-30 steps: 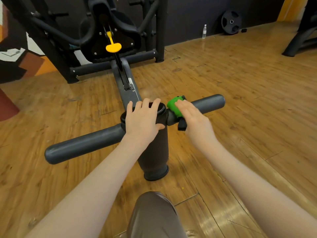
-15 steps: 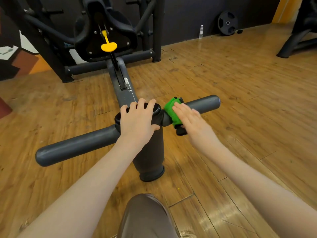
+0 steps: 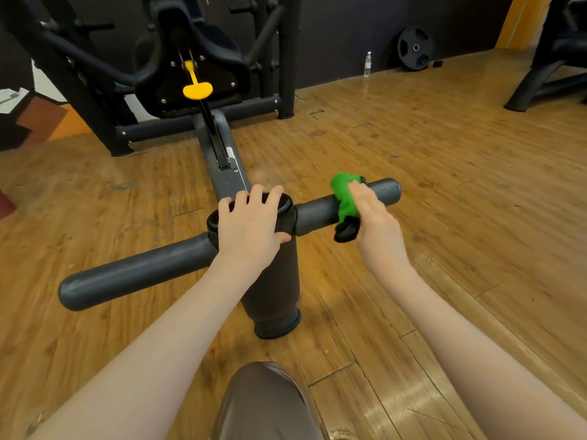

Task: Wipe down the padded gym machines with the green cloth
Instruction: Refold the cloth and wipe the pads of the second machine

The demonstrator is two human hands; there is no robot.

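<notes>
- My left hand (image 3: 251, 225) rests on the round black top of the upright post (image 3: 273, 277), fingers spread and fairly straight over its far rim, thumb against the post's right side.
- My right hand (image 3: 373, 214) lies to the right of the post, fingers straight and together, pressing the green cloth (image 3: 343, 198) down on the right padded roller (image 3: 349, 203).
- The green cloth is wrapped over the top of that roller, about midway between the post and the roller's outer end; a dark part of it hangs below the roller beside my palm.
- The left padded roller (image 3: 136, 273) sticks out from the post's other side, untouched, with nothing on it.
- Beyond the post, the machine's grey beam (image 3: 222, 154) runs away to the black seat (image 3: 193, 55), which has a yellow adjustment lever (image 3: 197, 88) below it.
- Far right of the post, by the dark wall, a water bottle (image 3: 367, 64) stands on the wooden floor (image 3: 444, 154) near a leaning weight plate (image 3: 415, 48).
- My knee (image 3: 266, 404) shows just in front of the post's base.
</notes>
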